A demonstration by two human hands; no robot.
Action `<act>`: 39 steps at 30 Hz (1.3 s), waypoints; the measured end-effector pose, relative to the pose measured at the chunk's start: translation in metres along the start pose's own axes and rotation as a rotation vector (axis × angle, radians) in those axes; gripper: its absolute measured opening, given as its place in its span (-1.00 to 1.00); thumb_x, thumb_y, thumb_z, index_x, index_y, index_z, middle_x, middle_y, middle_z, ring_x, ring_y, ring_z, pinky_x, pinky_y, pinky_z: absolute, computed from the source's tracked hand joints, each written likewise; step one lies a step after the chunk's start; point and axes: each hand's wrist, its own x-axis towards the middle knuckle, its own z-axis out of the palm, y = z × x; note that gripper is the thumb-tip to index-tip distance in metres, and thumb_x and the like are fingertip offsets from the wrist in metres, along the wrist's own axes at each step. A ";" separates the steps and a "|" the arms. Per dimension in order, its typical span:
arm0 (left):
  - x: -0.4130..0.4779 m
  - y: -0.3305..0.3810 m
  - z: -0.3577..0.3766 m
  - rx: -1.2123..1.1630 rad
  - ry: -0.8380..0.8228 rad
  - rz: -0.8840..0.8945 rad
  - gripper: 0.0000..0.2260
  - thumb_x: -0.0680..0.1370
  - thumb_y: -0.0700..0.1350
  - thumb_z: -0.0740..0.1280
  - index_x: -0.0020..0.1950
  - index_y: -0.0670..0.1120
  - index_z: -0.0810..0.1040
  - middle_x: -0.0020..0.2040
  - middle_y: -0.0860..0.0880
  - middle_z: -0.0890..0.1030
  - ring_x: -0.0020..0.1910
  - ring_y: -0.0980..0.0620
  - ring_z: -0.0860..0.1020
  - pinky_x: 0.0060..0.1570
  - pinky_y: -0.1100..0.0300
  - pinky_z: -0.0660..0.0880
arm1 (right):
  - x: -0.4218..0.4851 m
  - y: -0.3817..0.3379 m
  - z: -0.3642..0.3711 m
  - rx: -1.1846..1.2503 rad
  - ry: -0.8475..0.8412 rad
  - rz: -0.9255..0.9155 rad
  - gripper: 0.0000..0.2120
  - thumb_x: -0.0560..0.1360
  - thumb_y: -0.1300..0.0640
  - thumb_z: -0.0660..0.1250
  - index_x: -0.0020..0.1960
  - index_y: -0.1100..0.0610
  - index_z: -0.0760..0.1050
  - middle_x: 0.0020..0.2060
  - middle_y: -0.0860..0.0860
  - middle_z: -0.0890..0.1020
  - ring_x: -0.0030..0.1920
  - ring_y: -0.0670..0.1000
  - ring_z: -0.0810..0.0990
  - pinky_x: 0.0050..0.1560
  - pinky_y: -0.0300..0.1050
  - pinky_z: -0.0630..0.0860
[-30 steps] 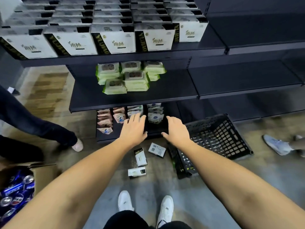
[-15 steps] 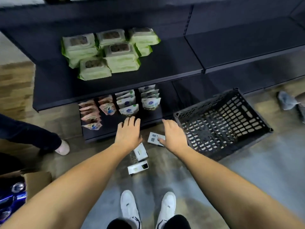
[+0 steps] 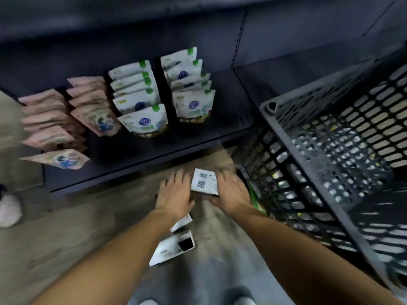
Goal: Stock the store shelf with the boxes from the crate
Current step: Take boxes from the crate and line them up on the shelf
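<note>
A white box with a QR code [image 3: 204, 182] is just above the floor in front of the bottom shelf [image 3: 154, 150]. My right hand [image 3: 231, 190] grips its right edge, thumb under its lower side; blur hides the details. My left hand [image 3: 175, 192] hovers beside the box's left edge with straight fingers and holds nothing. Two more white boxes lie on the floor nearer me, one [image 3: 182, 223] partly under my left wrist, the other [image 3: 172, 248] beneath my forearm. The black slatted crate [image 3: 284, 137] stands tilted at my right.
Rows of pink pouches [image 3: 52, 137] and white-green pouches [image 3: 145, 124] fill the left part of the bottom shelf. Its right part is bare. Another person's pale shoe [image 3: 8, 210] is at the far left. My own shoes [image 3: 240, 297] are at the bottom edge.
I have bent lower towards the floor. My right hand reached the QR-code box and took hold of it; my left hand moved in beside it. The upper shelves left the view.
</note>
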 end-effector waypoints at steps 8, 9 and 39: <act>0.068 -0.019 0.104 0.049 -0.021 0.006 -0.40 0.51 0.14 0.34 0.43 -0.06 0.19 0.43 -0.06 0.27 0.42 -0.07 0.25 0.33 0.02 0.29 | 0.061 0.042 0.103 -0.079 -0.027 -0.022 -0.02 0.31 -0.16 0.52 0.53 0.15 0.10 0.44 0.10 0.25 0.51 0.12 0.15 0.48 0.07 0.18; 0.074 -0.021 0.110 0.048 -0.015 0.010 -0.39 0.50 0.13 0.35 0.43 -0.05 0.19 0.42 -0.06 0.28 0.41 -0.07 0.26 0.32 0.02 0.29 | 0.067 0.045 0.111 -0.114 -0.047 -0.020 0.02 0.31 -0.17 0.51 0.54 0.17 0.04 0.48 0.12 0.20 0.53 0.13 0.09 0.49 0.08 0.16; -0.073 -0.029 -0.155 0.096 -0.041 -0.006 -0.28 0.49 0.03 0.41 0.54 -0.08 0.12 0.44 -0.08 0.28 0.42 -0.12 0.27 0.29 -0.06 0.32 | -0.046 -0.062 -0.138 -0.166 0.083 -0.052 -0.24 0.25 -0.07 0.52 0.34 0.11 0.29 0.21 0.05 0.41 0.27 0.14 0.39 0.34 0.03 0.31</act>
